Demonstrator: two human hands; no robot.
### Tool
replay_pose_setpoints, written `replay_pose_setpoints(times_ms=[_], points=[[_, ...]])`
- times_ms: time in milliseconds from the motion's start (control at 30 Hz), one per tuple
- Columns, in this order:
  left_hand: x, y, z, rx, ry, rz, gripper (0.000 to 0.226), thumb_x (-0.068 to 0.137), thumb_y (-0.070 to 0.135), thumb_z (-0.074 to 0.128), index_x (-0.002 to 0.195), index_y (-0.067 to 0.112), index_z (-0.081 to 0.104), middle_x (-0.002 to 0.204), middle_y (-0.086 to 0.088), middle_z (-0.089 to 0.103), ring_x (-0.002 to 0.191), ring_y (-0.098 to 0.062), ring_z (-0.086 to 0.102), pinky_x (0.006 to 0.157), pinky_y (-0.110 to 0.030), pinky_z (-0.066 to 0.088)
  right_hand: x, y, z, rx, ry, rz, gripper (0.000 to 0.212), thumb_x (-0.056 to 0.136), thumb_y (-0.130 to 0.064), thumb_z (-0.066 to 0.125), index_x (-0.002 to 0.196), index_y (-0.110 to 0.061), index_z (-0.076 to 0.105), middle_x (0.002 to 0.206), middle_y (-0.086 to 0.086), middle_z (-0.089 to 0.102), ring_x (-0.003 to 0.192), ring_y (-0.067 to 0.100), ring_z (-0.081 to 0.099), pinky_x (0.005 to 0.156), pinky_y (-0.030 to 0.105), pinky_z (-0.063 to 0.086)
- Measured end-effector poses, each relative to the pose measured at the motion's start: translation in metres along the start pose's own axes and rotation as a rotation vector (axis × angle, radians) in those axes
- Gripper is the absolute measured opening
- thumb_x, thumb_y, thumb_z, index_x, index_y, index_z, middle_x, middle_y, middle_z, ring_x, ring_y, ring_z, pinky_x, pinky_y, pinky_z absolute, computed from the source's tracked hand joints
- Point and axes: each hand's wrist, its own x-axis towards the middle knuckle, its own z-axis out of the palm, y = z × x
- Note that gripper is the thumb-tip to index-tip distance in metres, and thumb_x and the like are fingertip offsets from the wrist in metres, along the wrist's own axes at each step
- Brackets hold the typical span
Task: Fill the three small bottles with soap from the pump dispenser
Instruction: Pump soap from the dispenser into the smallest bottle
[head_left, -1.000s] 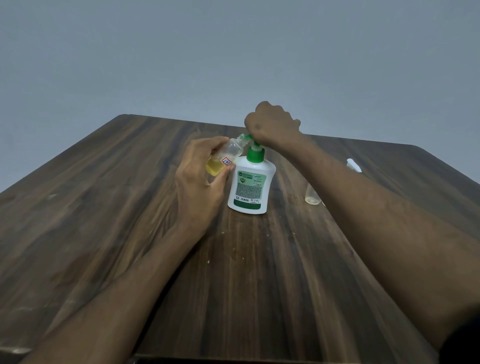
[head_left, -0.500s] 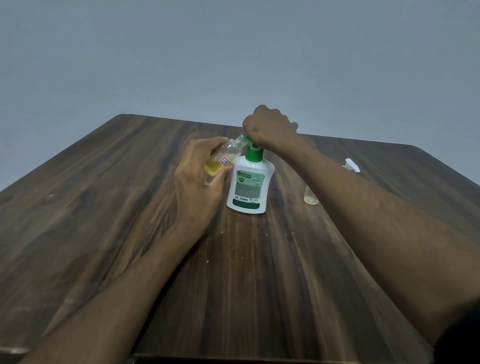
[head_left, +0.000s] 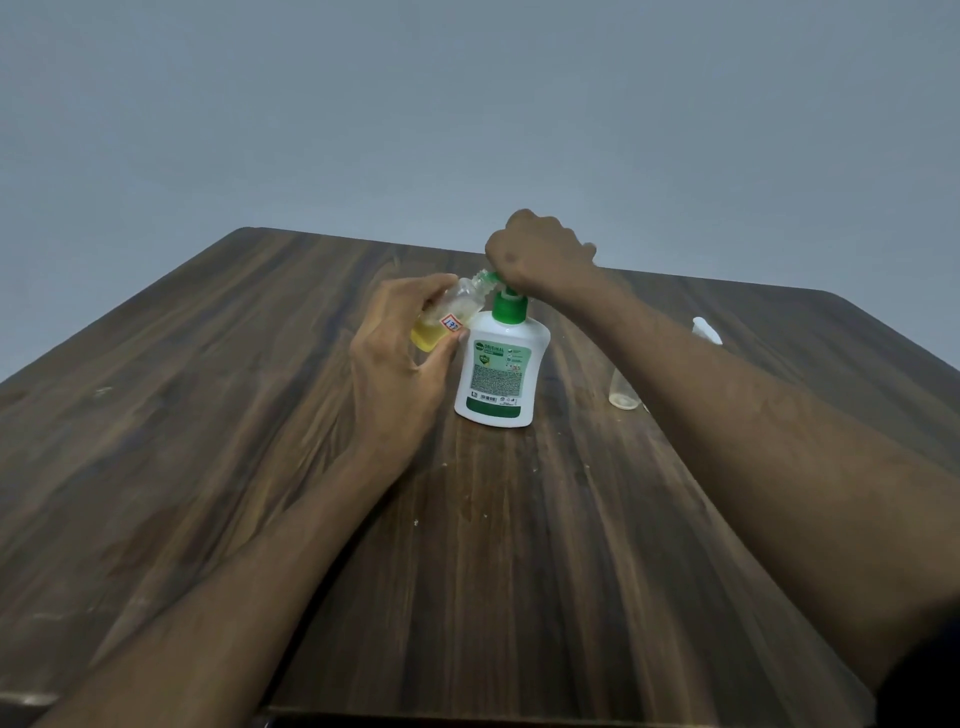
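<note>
A white soap dispenser with a green pump and a green label stands upright mid-table. My right hand is closed over the pump head from above and behind. My left hand holds a small clear bottle, tilted, with its mouth up against the pump spout. Yellow soap lies in the lower part of that bottle, and a small red-edged sticker shows on its side. A second small clear bottle stands to the right, partly hidden by my right forearm. A white cap or bottle top shows just beyond that forearm.
The dark wooden table has its front edge at the bottom of the view and its far edge just behind my right hand. A plain grey wall fills the background. Small pale specks lie on the wood near the dispenser.
My right hand has shifted very slightly on the pump head. The tilted bottle stays at the spout and my left hand has barely moved.
</note>
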Motion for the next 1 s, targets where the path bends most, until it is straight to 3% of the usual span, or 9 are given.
replay_pose_setpoints(times_ms=[67,300,400,500,700,867,1000], points=[[-0.0006,0.0001,-0.0005,0.011,-0.003,0.007,0.041,0.087,0.0,0.084,0.125,0.007,0.073,0.12,-0.002,0.071,0.107,-0.009,0.065,0.092,-0.017,0.049,-0.0004,-0.0001,0.0013,0.02,-0.017,0.022,0.012,0.087,-0.021,0.042,0.095,-0.014,0.049,0.085,0.001,0.048,0.091,0.03,0.049,0.096,0.044,0.037],[-0.0007,0.0006,-0.0008,0.01,-0.01,0.01,0.041,0.087,0.001,0.084,0.126,0.007,0.072,0.12,-0.002,0.07,0.108,-0.011,0.065,0.092,-0.02,0.051,-0.001,0.0018,0.0005,0.047,-0.035,0.026,0.011,0.088,-0.02,0.042,0.078,-0.016,0.043,0.086,0.002,0.052,0.083,0.027,0.049,0.095,0.044,0.038],[0.0004,0.0018,-0.0011,0.008,-0.005,0.016,0.042,0.087,0.001,0.084,0.127,0.007,0.072,0.121,-0.003,0.07,0.109,-0.013,0.066,0.092,-0.02,0.05,-0.001,0.0,-0.0021,0.033,-0.002,0.013,0.009,0.088,-0.021,0.041,0.08,-0.016,0.043,0.081,0.001,0.048,0.088,0.028,0.049,0.094,0.044,0.037],[0.0005,0.0008,-0.0005,0.015,-0.011,0.012,0.042,0.086,-0.001,0.083,0.126,0.006,0.072,0.12,-0.002,0.07,0.108,-0.01,0.065,0.093,-0.016,0.049,-0.0019,0.0025,0.0006,0.067,-0.028,0.022,0.011,0.09,-0.021,0.041,0.081,-0.015,0.044,0.082,0.002,0.048,0.088,0.029,0.049,0.082,0.037,0.04],[0.0009,0.0007,-0.0011,0.01,-0.01,0.018,0.042,0.088,0.002,0.083,0.128,0.007,0.072,0.121,-0.002,0.07,0.109,-0.011,0.065,0.093,-0.018,0.05,-0.0014,0.0022,-0.0005,0.076,0.002,0.031,0.014,0.089,-0.02,0.039,0.075,-0.018,0.039,0.08,0.0,0.047,0.069,0.017,0.042,0.095,0.045,0.038],[-0.0001,0.0004,-0.0011,0.018,-0.022,0.019,0.042,0.088,0.003,0.084,0.128,0.007,0.071,0.121,-0.003,0.07,0.109,-0.011,0.065,0.092,-0.018,0.05,-0.0029,0.0004,-0.0018,0.056,0.008,0.029,0.012,0.089,-0.02,0.039,0.078,-0.017,0.041,0.08,0.0,0.046,0.085,0.027,0.049,0.095,0.045,0.039],[-0.0001,-0.0002,-0.0009,0.023,-0.021,0.015,0.042,0.087,0.001,0.083,0.127,0.007,0.072,0.12,-0.002,0.07,0.108,-0.01,0.064,0.092,-0.019,0.051,-0.0041,0.0015,-0.001,0.065,-0.036,0.039,0.015,0.09,-0.02,0.04,0.076,-0.018,0.039,0.08,0.0,0.046,0.077,0.023,0.049,0.099,0.045,0.041]])
